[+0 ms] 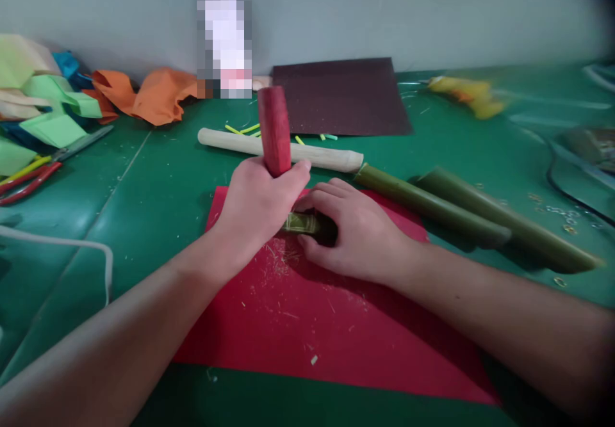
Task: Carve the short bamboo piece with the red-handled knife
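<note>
My left hand is closed around the thick red wooden handle of a tool, which stands nearly upright. Its working end is hidden behind my hand. Just to the right, my right hand grips a short green bamboo piece by its right end, with thumb and fingers on either side. Pale lines are scored into the bamboo's surface. The piece rests on a red sheet, where fine shavings are scattered in front of it.
Behind my hands lies a pale wooden rod. Two green bamboo lengths lie to the right, near small metal rings. A dark sheet is at the back. Red-handled scissors and crumpled orange paper are left on the green table.
</note>
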`<state>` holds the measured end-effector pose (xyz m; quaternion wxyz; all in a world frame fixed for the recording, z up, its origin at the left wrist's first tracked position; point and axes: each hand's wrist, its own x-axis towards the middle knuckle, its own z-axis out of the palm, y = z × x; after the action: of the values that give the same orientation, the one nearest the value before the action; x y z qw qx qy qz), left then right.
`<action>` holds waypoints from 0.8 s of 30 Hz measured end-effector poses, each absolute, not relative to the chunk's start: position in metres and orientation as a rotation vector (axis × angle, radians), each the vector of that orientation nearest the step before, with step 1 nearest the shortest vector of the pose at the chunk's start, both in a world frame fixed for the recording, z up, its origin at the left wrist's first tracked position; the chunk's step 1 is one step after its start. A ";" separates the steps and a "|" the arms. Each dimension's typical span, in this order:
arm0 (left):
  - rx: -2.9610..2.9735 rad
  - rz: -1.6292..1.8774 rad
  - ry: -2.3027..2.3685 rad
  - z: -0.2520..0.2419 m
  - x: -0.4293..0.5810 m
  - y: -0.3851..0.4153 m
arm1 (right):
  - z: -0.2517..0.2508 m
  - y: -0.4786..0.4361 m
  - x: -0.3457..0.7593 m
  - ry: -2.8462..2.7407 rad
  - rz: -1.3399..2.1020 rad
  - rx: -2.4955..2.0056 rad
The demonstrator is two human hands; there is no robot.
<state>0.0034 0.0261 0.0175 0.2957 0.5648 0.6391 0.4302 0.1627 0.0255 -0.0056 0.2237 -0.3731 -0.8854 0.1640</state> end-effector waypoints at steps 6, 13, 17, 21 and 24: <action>1.643 1.181 1.620 0.017 0.004 0.030 | -0.007 0.024 0.158 -2.411 0.464 -1.100; 1.517 1.257 1.587 0.009 -0.002 0.031 | 0.003 0.030 0.152 -2.449 0.586 -1.187; 1.474 1.260 1.555 0.006 -0.001 0.031 | 0.009 0.032 0.149 -2.481 0.641 -1.206; 1.427 1.250 1.495 0.006 0.000 0.030 | 0.008 0.033 0.150 -2.459 0.667 -1.208; 1.430 1.200 1.472 0.007 0.001 0.029 | 0.004 0.035 0.154 -2.467 0.641 -1.136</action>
<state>0.0006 0.0290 0.0068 0.3729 0.5582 0.5746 0.4683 0.1543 0.0351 0.0038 0.1747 -0.4009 -0.8704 0.2263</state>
